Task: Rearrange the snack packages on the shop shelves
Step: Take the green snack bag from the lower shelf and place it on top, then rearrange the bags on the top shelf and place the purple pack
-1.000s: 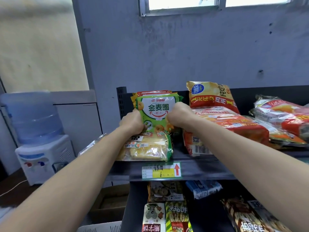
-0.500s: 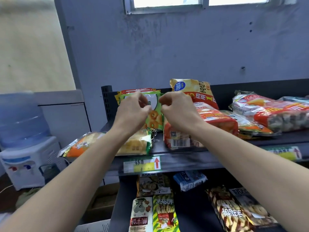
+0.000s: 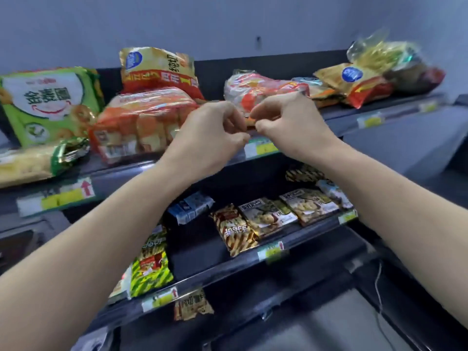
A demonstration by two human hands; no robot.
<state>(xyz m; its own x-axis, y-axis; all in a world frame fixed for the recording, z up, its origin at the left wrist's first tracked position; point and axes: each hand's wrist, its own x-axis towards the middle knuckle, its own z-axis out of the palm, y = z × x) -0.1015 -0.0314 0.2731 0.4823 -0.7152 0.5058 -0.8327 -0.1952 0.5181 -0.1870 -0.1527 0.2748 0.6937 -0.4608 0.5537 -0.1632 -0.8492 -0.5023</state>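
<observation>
Grey-blue wall (image 3: 228, 21) fills the whole top of the frame, and below it sits a dark metal top shelf (image 3: 121, 178) crammed with snack bags. Far left there's a green bag (image 3: 48, 102) standing upright, with a yellow pack (image 3: 25, 165) lying flat in front of it at the left edge. Just right of those is an orange bread pack (image 3: 141, 122) lying on the shelf, and behind it a yellow-and-red bag (image 3: 157, 72) leans on the back panel. Dead centre of the shelf is a red-and-white bag (image 3: 258, 87), and that's where both hands are. The left hand (image 3: 215, 133) and right hand (image 3: 291, 120) are side by side with fingers curled in, fingertips almost meeting right at the front edge of that bag. It's pretty blurry, so I honestly can't tell if either one has pinched the wrapper or is just clenched in front of it. Upper right has a messy pile, including a bag with a blue circle (image 3: 354, 82). A price tag with a red arrow (image 3: 58, 198) hangs on the rim at left. Lower down, the middle shelf (image 3: 228, 262) holds a blue packet (image 3: 190, 207), a striped brown packet (image 3: 235, 229), a beige packet (image 3: 309, 205) and a green-and-yellow packet (image 3: 152, 269).
</observation>
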